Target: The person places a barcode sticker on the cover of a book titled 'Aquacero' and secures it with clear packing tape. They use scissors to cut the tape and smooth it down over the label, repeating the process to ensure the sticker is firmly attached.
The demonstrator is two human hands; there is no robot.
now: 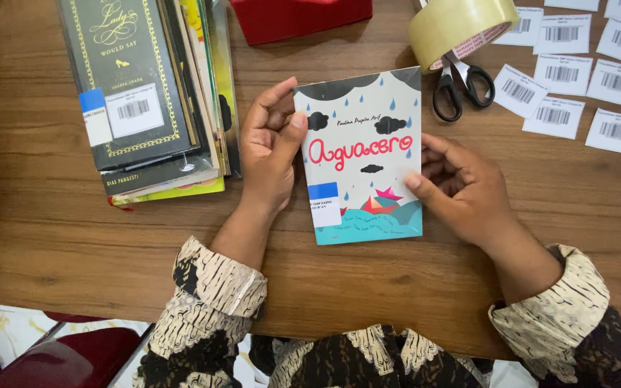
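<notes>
- So there's a small paperback (362, 154) lying front cover up in the middle of the wooden bench (52, 230), pale cover with rain clouds, drops and a little paper boat on teal waves.
- Left hand (269, 151) grips its left edge, thumb pressed on the cover near the top corner, fingers curled behind.
- Right hand (461, 183) has the right edge, thumb tip on the cover about halfway down, other fingers loosely bent beside it.
- A blue and white label (323, 204) is stuck on the lower left of the cover.
- Stack of books (149, 93) sits just left of the left hand; the top one is dark with gold trim and a barcode sticker.
- Up top right: a roll of clear tape (461, 25) with black scissors (461, 85) partly under it.
- Loose barcode stickers (576, 72) are spread out right of the scissors.
- Red thing (300, 18) at the top edge, can't tell what it is.
</notes>
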